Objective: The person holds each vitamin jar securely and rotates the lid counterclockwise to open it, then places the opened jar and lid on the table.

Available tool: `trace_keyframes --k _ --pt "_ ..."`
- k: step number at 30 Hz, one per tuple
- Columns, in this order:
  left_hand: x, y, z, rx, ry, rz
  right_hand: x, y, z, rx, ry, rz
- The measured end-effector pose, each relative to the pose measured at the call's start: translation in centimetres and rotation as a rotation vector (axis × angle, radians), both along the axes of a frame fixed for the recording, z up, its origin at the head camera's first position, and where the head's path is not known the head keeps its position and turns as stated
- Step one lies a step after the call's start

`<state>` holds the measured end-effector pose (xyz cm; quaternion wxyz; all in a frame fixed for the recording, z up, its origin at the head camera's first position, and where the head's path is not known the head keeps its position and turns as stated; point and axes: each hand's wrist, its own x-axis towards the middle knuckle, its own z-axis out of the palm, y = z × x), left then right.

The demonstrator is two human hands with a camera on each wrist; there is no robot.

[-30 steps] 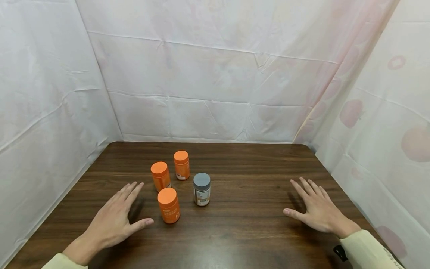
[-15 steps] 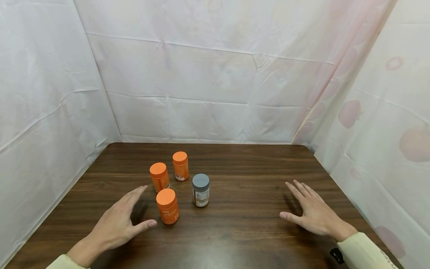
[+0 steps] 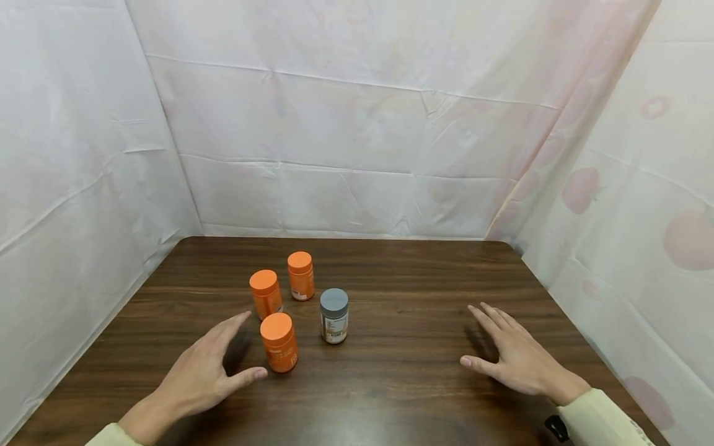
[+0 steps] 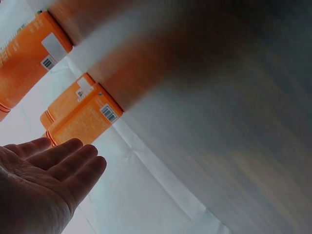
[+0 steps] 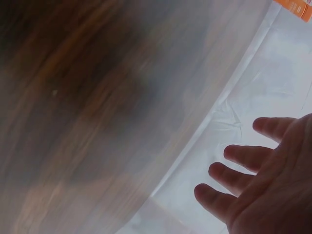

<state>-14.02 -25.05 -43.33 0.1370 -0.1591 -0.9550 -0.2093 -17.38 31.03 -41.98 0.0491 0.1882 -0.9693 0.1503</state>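
Note:
Three orange bottles with orange lids stand upright on the left half of the table: a front bottle (image 3: 279,344), a middle-left bottle (image 3: 266,296) and a back bottle (image 3: 301,277). Just right of them is a grey-lidded bottle (image 3: 334,317) with a pale label. My left hand (image 3: 198,375) is beside the front orange bottle, thumb and fingers spread apart, holding nothing. In the left wrist view its fingers (image 4: 73,165) show below the orange bottles. Far to the right, my right hand (image 3: 515,356) is over the table with fingers extended and nothing in it.
The dark wood-grain table (image 3: 401,384) is bounded by a white sheet (image 3: 346,136) at the back and by sheets on both sides. A small black object (image 3: 556,427) shows by the right sleeve.
My left hand has moved a little to the right, closer to the front orange bottle. My right hand has shifted slightly to the left. The bottles stay where they were.

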Motion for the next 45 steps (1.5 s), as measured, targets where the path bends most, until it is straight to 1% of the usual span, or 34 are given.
trace_keyframes --k 6,16,23,29,37,45 --pt "0.1 0.5 -0.1 0.011 -0.034 0.011 0.2 -0.4 -0.3 -0.009 0.007 0.012" --pt "0.3 1.5 0.4 0.065 -0.092 0.022 0.5 -0.9 -0.3 -0.011 0.025 0.024" --pt "0.2 2.2 0.1 0.124 -0.098 0.005 0.6 -1.2 -0.3 -0.027 0.029 0.037" --pt "-0.1 2.5 0.0 0.146 -0.107 -0.001 0.7 -1.5 -0.4 -0.045 0.021 0.047" --pt "-0.5 3.1 0.0 0.257 -0.150 -0.035 1.0 -1.9 -0.6 -0.068 0.027 0.063" --pt "-0.6 3.5 -0.1 0.341 -0.144 -0.053 1.1 -2.3 -0.6 -0.086 0.032 0.075"
